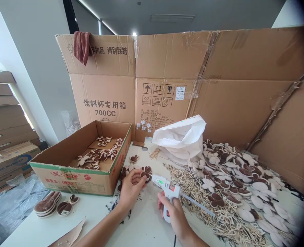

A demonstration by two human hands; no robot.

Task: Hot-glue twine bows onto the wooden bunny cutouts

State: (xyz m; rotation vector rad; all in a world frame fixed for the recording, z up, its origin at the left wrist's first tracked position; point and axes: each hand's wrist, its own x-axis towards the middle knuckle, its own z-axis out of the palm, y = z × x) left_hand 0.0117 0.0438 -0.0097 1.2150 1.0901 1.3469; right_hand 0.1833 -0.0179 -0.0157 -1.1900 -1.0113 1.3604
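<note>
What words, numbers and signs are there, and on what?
Tall brown cardboard wall: "饮料杯专用箱"
Same wall: "700CC"
Same wall's signs: umbrella, up-arrows, glass
Same wall's top: "物品 请别踩踏", start covered by reddish-brown cloth
Brown cardboard box, left: "LICONE RUBBER"
Too small or blurred: wall's other signs, fine print; white paper stickers; red print on green-edged cardboard box; display on white plastic glue gun.

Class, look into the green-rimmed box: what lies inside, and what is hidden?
Inside the box lie brown-and-cream pieces, many overlapping. What lies under them or behind the near wall is covered.
</note>
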